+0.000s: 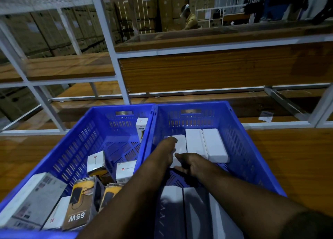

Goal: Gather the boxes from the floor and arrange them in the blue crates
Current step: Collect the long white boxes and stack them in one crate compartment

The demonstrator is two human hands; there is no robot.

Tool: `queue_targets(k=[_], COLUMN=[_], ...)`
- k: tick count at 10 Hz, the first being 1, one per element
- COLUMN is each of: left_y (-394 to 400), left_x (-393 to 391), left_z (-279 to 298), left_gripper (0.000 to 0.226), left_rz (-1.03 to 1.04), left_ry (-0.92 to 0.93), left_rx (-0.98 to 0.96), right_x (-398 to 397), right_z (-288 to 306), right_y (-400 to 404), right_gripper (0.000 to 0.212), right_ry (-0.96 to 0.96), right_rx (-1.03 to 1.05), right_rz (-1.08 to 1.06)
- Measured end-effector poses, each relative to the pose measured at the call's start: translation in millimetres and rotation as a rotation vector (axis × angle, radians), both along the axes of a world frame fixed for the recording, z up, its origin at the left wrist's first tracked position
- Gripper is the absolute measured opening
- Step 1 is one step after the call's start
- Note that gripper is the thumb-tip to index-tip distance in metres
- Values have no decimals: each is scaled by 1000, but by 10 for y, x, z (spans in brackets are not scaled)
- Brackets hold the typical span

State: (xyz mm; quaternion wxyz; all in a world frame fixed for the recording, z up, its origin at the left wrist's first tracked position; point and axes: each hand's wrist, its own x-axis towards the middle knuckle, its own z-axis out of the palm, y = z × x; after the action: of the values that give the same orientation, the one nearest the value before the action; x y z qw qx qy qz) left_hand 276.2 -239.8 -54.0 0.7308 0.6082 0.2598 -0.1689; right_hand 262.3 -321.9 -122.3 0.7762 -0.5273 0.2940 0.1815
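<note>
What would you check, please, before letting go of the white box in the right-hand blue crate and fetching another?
1. Both hands on the box: left hand and right hand hold the white box: ok.
2. Box inside the right crate: ok.
3. Box lined up beside the two white boxes: ok.
4. Box flat on the crate floor: cannot tell, hands cover it.
5. Free floor left in the crate: ok.
6. Left crate tidy: not ok, boxes lie jumbled.
</note>
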Motion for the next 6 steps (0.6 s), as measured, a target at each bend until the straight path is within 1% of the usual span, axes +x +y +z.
queue_targets(k=[1,2,3,4,5,6], left_y=[-14,-26,-61,-101,-138,-173], left_x=[78,125,167,151,191,164], left_z=[-109,-156,-201,-198,-263,-226], left_gripper=[26,31,13,16,31,30], left_rz=[7,-21,-74,-116,-137,-148], left_ry=[19,79,130,123,84,80], left_rx=[7,29,99,170,237,238], right_x=[82,155,205,205,192,155], right_z=[-135,-209,-164,-90,9,128], right_y=[-2,18,5,-40,-173,-306], right_gripper=[11,12,13,15,8,14], right_ry=[13,37,83,112,109,26], right_rx=[27,-21,-77,-87,-300,-470], right_rz=[-95,-92,-36,-31,58,124])
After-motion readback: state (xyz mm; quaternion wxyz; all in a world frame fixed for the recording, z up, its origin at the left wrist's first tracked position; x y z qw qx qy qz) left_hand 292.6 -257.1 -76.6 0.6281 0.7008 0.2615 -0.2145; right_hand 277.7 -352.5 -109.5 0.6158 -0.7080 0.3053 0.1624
